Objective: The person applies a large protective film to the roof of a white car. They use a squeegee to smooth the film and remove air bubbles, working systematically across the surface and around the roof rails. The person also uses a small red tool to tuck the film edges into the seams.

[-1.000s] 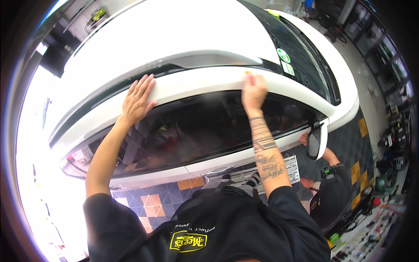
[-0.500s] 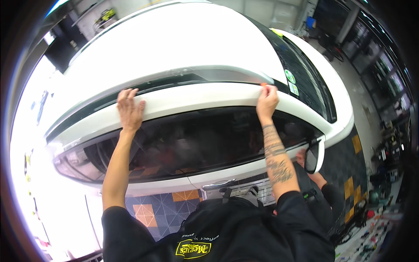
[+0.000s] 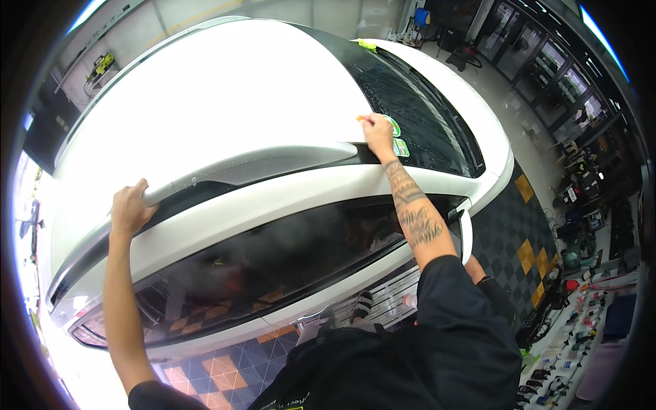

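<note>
Both hands have shifted: left hand [image 3: 131,208], spread near the car's side edge half a second ago, now curls over the silver roof rail [image 3: 301,154]; right hand [image 3: 378,134] has gone from the rail's front end to the roof's front edge. From where I stand, right is closed in a pinch, small orange piece [image 3: 360,119] poking out on its roof side; piece's long axis too small to tell. White roof [image 3: 205,89] lies left of and beyond that hand, windshield [image 3: 430,109] to its right, green round sticker [image 3: 394,126] just beside the knuckles. Can't tell if orange piece touches paint. Left has fingers wrapped round the rail, well back. Rail runs lengthwise between the hands, front tip just short of right wrist. Right is clearly nearer the windshield.
</note>
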The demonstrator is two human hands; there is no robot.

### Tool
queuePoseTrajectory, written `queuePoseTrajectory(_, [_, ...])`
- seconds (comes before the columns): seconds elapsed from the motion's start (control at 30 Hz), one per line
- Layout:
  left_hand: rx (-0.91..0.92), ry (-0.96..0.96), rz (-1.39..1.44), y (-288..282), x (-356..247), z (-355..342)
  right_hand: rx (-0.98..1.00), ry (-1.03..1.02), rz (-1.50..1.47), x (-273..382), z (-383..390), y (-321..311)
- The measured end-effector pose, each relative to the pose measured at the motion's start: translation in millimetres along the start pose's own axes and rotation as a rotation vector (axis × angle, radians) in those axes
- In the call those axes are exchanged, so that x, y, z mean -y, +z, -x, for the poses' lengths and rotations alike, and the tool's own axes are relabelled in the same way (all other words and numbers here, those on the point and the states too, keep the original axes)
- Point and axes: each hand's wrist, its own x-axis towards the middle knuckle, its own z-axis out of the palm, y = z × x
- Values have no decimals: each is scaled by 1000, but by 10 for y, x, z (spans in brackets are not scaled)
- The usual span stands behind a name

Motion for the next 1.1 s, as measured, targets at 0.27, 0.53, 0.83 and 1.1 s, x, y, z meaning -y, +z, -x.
queuePoseTrajectory(0.27, [-33,-6,-24,125,-47,-72,-47,-67,93,-362,-60,-326])
queuePoseTrajectory(0.53, [33,-54,-9,133,213,81,-10,-147,-47,-57,265,-318])
queuePoseTrajectory(0.83, [18,-31,-3,198,237,82,0,-209,-42,-33,231,-363])
queuePoseTrajectory(1.1, [-29,-34,-38,211,223,83,-91,-31,-35,-63,26,-299])
